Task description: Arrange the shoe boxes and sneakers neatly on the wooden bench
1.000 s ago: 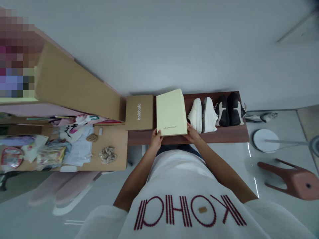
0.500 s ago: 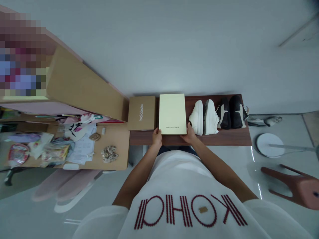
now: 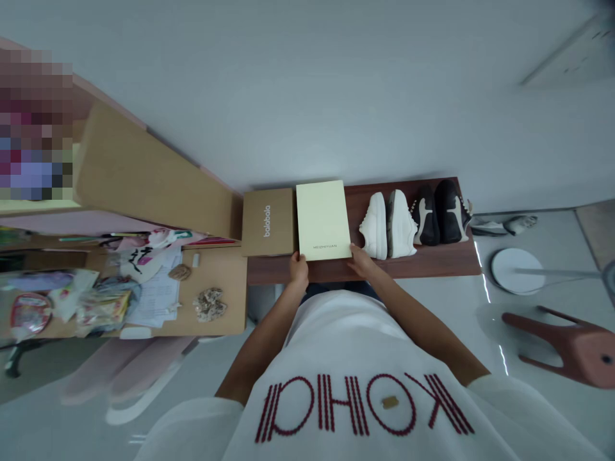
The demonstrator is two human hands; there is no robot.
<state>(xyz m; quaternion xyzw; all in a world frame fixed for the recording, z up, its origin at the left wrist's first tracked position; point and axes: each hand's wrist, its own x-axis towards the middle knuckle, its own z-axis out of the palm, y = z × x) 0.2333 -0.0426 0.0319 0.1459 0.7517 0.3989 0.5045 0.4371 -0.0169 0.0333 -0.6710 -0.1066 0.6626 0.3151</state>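
Observation:
Both hands hold a pale yellow shoebox [image 3: 323,214] marked MEIZHIYUAN by its near corners. My left hand [image 3: 298,270] grips the near left corner, thumb on top. My right hand [image 3: 361,261] is closed on the near right corner. The box is closed and lies just right of a brown balabala shoebox [image 3: 268,224], close against it. A pair of white shoes [image 3: 388,225] stands to the right of my right hand on the dark wooden bench [image 3: 327,274]. Black shoes with light trim [image 3: 439,214] sit beyond them.
Left of the bench is a desk [image 3: 230,307] cluttered with papers, packets and a scrunchie [image 3: 209,305], below a tall wooden panel [image 3: 158,173]. A wall runs behind the bench. On the right floor are a round white base [image 3: 516,272] and a reddish stool [image 3: 576,352].
The yellow shoebox has moved left with both hands, closing most of the gap to the brown box and widening the one before the white shoes. The view has shifted slightly.

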